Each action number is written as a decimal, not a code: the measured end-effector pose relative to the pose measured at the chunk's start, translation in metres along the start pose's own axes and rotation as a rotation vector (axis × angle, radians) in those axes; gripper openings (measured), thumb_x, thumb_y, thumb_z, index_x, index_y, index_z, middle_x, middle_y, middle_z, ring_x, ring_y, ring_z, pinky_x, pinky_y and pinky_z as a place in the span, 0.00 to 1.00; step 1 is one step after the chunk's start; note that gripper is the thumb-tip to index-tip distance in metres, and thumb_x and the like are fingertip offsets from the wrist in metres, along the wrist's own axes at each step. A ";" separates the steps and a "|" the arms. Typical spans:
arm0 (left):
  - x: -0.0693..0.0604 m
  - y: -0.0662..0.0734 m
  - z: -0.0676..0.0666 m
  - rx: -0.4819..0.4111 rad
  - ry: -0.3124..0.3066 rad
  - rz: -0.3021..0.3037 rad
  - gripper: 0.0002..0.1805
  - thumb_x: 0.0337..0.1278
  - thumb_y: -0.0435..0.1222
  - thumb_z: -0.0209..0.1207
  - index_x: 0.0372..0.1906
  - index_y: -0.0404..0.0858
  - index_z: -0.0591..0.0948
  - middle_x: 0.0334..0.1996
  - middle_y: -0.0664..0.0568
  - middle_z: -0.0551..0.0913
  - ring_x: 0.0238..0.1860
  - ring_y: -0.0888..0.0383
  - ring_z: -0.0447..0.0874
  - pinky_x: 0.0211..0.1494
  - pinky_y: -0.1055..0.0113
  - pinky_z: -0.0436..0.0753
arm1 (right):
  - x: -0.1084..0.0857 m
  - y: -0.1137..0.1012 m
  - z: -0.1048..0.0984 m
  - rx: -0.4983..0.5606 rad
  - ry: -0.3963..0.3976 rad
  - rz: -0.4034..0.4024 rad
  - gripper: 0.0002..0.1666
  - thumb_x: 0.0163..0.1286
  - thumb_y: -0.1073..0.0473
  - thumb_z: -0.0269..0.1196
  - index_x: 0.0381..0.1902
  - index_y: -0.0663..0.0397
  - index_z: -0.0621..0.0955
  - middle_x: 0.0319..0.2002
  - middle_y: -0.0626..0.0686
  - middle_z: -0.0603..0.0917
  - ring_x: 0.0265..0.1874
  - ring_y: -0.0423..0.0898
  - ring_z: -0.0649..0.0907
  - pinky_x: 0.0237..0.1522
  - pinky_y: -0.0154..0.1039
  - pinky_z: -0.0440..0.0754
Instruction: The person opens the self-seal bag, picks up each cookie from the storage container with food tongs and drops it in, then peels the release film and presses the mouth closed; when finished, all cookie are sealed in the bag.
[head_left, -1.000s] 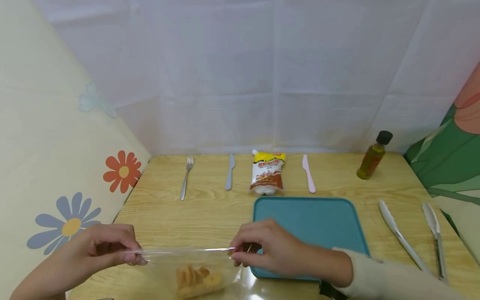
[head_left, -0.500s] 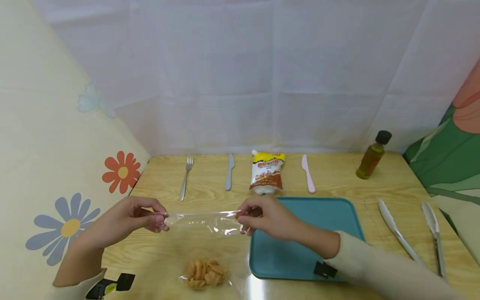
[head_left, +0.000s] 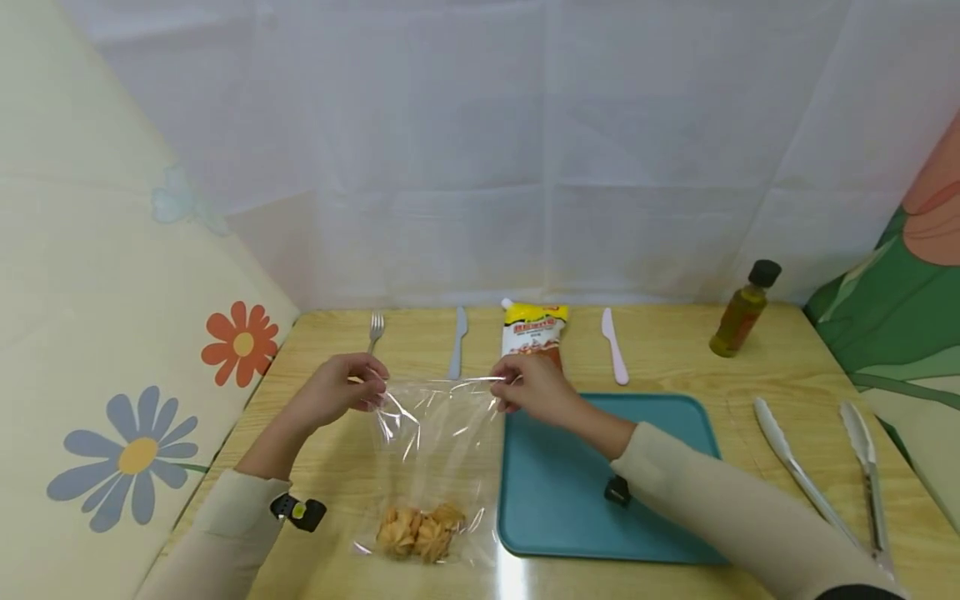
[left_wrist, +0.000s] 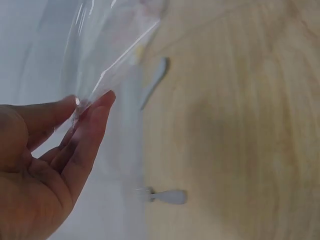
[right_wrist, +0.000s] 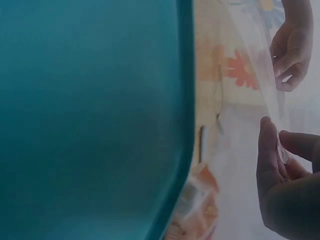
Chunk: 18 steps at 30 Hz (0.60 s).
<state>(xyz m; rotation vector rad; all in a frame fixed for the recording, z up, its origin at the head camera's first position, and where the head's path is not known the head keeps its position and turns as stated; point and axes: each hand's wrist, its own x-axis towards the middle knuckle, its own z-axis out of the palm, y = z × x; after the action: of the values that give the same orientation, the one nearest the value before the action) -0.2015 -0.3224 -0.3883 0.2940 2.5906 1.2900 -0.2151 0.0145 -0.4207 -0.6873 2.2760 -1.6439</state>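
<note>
A clear plastic bag (head_left: 442, 442) hangs upright between both hands, with several golden-brown cookies (head_left: 420, 532) at its bottom. My left hand (head_left: 348, 387) pinches the bag's top left corner between thumb and fingers. The right hand (head_left: 532, 387) pinches the top right corner. In the left wrist view the bag's film (left_wrist: 117, 47) runs up from the left fingertips (left_wrist: 107, 100). In the right wrist view the film passes between the right thumb and fingers (right_wrist: 270, 145). The right forearm reaches over the teal tray (head_left: 600, 517).
Behind the hands lie a fork (head_left: 376, 329), a grey knife (head_left: 458, 342), a yellow-and-white packet (head_left: 534, 329) and a pink knife (head_left: 615, 346). An oil bottle (head_left: 745, 308) stands at the back right. Metal tongs (head_left: 806, 479) lie spread right of the tray.
Both hands have risen and moved away from the person, lifting the bag's top edge. The bag now hangs stretched out, and the cookies sit at its bottom.
</note>
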 end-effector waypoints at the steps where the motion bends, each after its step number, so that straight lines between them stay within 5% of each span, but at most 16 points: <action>1: 0.004 -0.004 0.003 -0.001 0.000 -0.006 0.10 0.72 0.25 0.57 0.51 0.22 0.77 0.36 0.39 0.83 0.36 0.50 0.88 0.39 0.59 0.90 | 0.002 0.003 0.000 -0.016 0.006 0.004 0.13 0.71 0.71 0.65 0.51 0.74 0.82 0.34 0.62 0.87 0.26 0.47 0.88 0.35 0.52 0.90; 5: 0.017 -0.017 0.013 0.007 0.002 -0.041 0.11 0.72 0.24 0.56 0.53 0.21 0.77 0.36 0.39 0.83 0.36 0.51 0.88 0.38 0.59 0.89 | 0.011 0.012 0.004 -0.090 0.025 0.033 0.14 0.71 0.70 0.65 0.52 0.72 0.82 0.34 0.58 0.87 0.25 0.46 0.87 0.31 0.42 0.88; 8: 0.017 -0.020 0.018 0.108 0.025 -0.039 0.12 0.72 0.26 0.56 0.55 0.24 0.78 0.42 0.36 0.85 0.41 0.46 0.88 0.41 0.56 0.88 | 0.012 0.013 0.005 -0.194 0.041 0.041 0.18 0.71 0.66 0.67 0.56 0.69 0.82 0.38 0.57 0.88 0.30 0.45 0.87 0.32 0.37 0.86; 13: -0.003 -0.005 0.025 0.432 0.169 0.090 0.19 0.71 0.30 0.61 0.63 0.30 0.77 0.55 0.31 0.79 0.55 0.34 0.80 0.53 0.40 0.82 | -0.006 -0.001 0.009 -0.417 0.091 -0.043 0.29 0.72 0.60 0.68 0.68 0.64 0.76 0.56 0.59 0.84 0.49 0.51 0.85 0.48 0.44 0.86; 18: -0.028 0.018 0.039 0.666 0.329 0.252 0.22 0.63 0.33 0.69 0.60 0.35 0.79 0.57 0.34 0.75 0.57 0.33 0.74 0.54 0.37 0.78 | -0.036 -0.022 0.024 -0.679 0.141 -0.288 0.36 0.73 0.55 0.68 0.73 0.62 0.70 0.67 0.61 0.74 0.63 0.57 0.78 0.59 0.53 0.82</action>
<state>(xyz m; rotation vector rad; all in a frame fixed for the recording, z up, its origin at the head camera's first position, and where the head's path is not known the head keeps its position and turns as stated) -0.1621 -0.2901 -0.3932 0.5747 3.2958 0.5130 -0.1682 0.0073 -0.4110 -1.1119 2.9761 -1.0026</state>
